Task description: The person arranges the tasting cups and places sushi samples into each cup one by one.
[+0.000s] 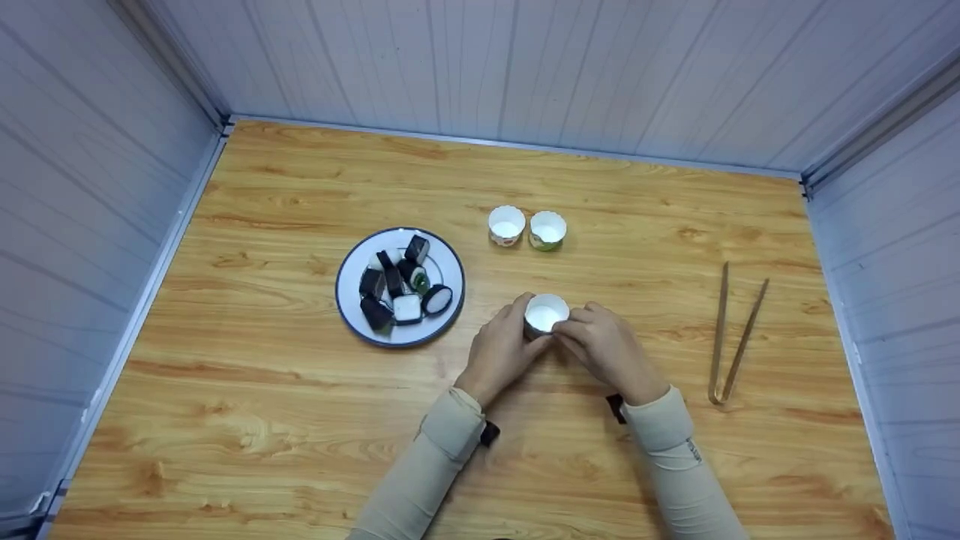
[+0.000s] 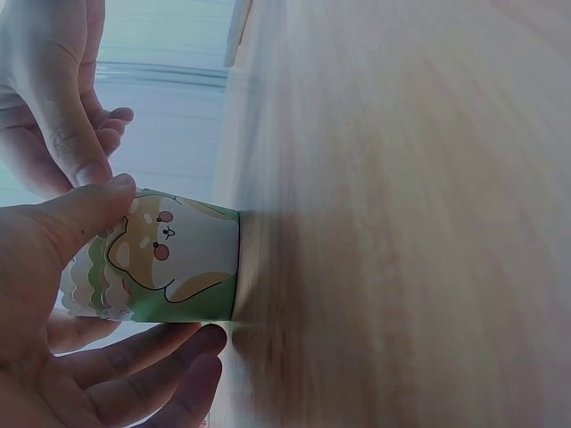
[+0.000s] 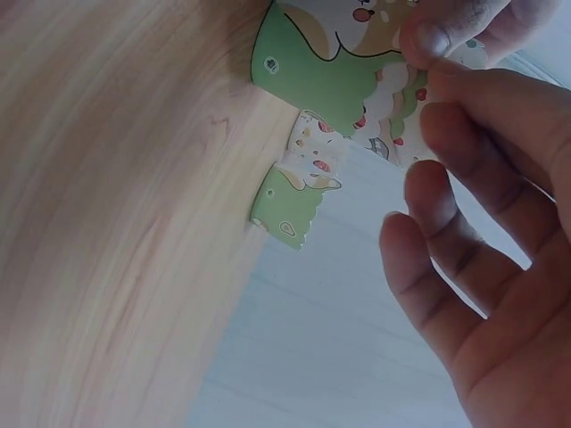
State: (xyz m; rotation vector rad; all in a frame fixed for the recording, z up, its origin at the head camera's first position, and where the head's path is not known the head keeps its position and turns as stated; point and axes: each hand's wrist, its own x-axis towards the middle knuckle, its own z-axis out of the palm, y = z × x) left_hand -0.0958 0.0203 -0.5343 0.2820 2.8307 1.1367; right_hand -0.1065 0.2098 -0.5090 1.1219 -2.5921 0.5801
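Note:
In the middle of the table, both hands are at a green paper baking cup (image 1: 547,313) with a cartoon dog printed on its side. Layered scalloped edges near its top look like nested cups. My left hand (image 1: 501,349) grips it from the left, the thumb on its near side and fingers around the far side, as the left wrist view shows. At the rim, my right hand (image 1: 607,345) pinches with thumb and forefinger, close to the left thumb. Its other fingers are loosely bent and away from the cup (image 3: 321,76). The cup stands upright, its base at the tabletop.
Two more paper cups, one white-patterned (image 1: 506,225) and one green (image 1: 547,230), stand side by side farther back. To the left, a blue-rimmed plate (image 1: 347,281) holds several black-and-white sushi-like pieces (image 1: 407,308). Metal tongs (image 1: 718,337) lie open at right. Pale walls (image 1: 465,67) edge the table.

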